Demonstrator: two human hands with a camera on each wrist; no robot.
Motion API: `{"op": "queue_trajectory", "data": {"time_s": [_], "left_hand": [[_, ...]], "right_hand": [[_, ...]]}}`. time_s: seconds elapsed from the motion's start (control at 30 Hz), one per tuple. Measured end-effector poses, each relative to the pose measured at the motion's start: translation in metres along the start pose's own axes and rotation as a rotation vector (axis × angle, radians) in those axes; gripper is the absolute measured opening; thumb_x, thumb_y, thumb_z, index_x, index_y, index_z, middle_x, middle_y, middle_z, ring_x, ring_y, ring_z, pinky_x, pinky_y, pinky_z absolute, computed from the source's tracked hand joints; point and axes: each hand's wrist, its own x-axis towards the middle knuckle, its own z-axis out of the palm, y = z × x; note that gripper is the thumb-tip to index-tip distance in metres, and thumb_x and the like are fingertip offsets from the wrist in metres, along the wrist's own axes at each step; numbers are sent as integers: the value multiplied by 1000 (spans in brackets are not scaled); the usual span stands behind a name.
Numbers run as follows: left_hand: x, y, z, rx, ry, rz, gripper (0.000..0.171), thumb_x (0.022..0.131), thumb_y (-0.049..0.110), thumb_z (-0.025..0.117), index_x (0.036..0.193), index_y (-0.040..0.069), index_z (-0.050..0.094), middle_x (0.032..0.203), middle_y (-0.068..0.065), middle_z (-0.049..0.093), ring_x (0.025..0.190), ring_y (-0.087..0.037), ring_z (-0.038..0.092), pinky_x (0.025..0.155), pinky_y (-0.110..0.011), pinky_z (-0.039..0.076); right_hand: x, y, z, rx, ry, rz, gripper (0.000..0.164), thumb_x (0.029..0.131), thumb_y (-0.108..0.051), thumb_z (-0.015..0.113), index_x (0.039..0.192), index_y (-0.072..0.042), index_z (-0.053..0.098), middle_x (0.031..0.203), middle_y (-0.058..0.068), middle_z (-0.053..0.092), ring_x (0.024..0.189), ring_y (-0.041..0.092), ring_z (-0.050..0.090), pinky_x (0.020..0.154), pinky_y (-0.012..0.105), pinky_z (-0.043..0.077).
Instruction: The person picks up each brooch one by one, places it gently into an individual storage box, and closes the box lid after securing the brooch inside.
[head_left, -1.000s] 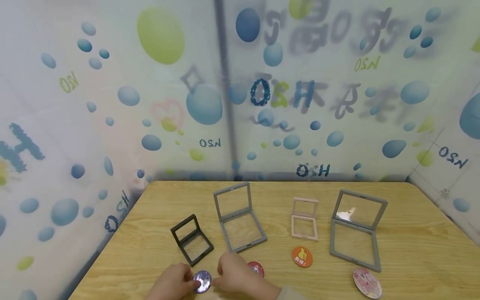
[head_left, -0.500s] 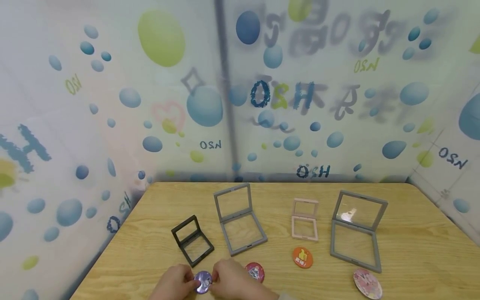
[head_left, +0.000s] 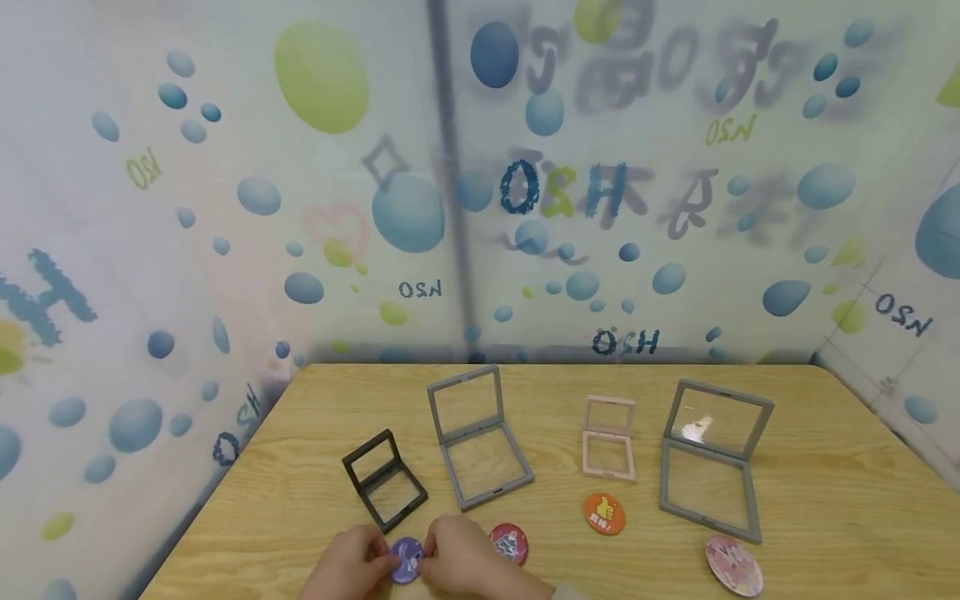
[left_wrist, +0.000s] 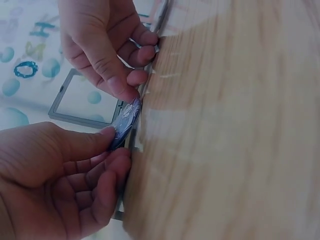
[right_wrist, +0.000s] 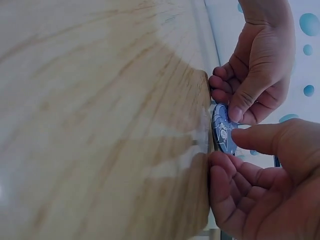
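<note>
A round purple pin badge (head_left: 407, 560) with a printed figure is held low over the front of the wooden table, between both hands. My left hand (head_left: 347, 565) pinches its left edge with thumb and fingers. On the opposite edge, my right hand (head_left: 467, 557) pinches it too. The left wrist view shows the badge (left_wrist: 125, 122) tilted between the two thumbs, and the right wrist view shows its printed face (right_wrist: 223, 129). Behind the left hand stands a small black display frame (head_left: 385, 481), opened up. A red badge (head_left: 510, 543) lies partly behind the right hand.
Opened display frames stand farther back: a grey one (head_left: 482, 504), a small pink one (head_left: 609, 477) and another grey one (head_left: 711, 523) at right. An orange badge (head_left: 604, 513) and a pink badge (head_left: 733, 566) lie on the table (head_left: 840, 500). A patterned curtain (head_left: 645, 275) hangs behind.
My right hand has moved onto the badge's right edge and uncovered more of the red badge. The purple badge's face has turned, and its glare is gone. The left hand keeps its grip.
</note>
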Motion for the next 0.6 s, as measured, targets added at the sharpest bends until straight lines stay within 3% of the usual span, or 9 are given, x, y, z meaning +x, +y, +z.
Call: {"op": "queue_trajectory", "data": {"time_s": [0.2, 0.47, 0.6], "left_hand": [[1, -1, -2, -141, -1, -46, 14, 83, 9, 63, 74, 2, 53, 62, -1, 54, 56, -12, 51, 52, -27, 43], [0, 0, -5, -342, 116, -27, 12, 85, 2, 57, 79, -5, 51, 64, -6, 60, 57, -15, 58, 52, -28, 50], [3, 5, -6, -422, 170, -56, 11, 86, 1, 56, 82, -8, 50, 65, -8, 61, 58, -17, 60, 54, -31, 52]], "right_hand": [[3, 1, 1, 177, 28, -5, 9, 73, -6, 68, 69, -5, 60, 58, -7, 52, 52, 2, 45, 47, 17, 39], [14, -3, 1, 498, 84, 44, 8, 79, 2, 63, 76, -1, 56, 56, 5, 59, 46, 14, 57, 43, 23, 47], [21, -3, -1, 576, 125, 30, 7, 79, 5, 62, 76, 2, 56, 57, 8, 60, 48, 19, 60, 45, 26, 50]]}}
